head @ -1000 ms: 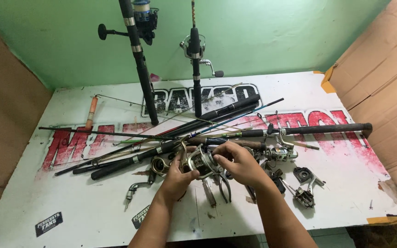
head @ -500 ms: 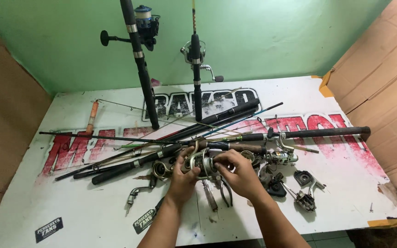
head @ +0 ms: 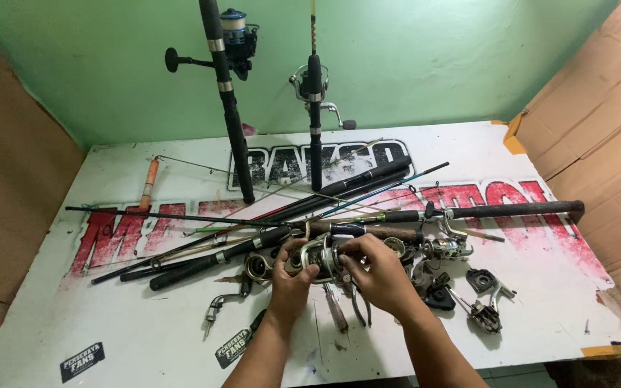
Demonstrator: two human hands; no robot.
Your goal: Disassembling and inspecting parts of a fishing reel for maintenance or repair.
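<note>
Both my hands hold a silver spinning reel [head: 323,257] just above the white table [head: 145,323]. My left hand [head: 292,276] grips its left side from below. My right hand [head: 376,273] covers its right side, fingers curled over the top. A pile of dark fishing rods [head: 282,219] lies just beyond the reel. Loose reel parts lie around my hands: a crank handle [head: 218,305], a round spool [head: 256,267], and pliers [head: 359,310] partly hidden under my right wrist.
Two rods with reels stand upright against the green wall, one [head: 226,93] left and one [head: 315,93] right. A rod with a mounted reel [head: 497,212] stretches right. More reel parts [head: 486,298] lie at the right. Cardboard [head: 598,144] flanks the table.
The view has shifted slightly. My hands stay on the reel in the same place, my fingers working slightly around it.
</note>
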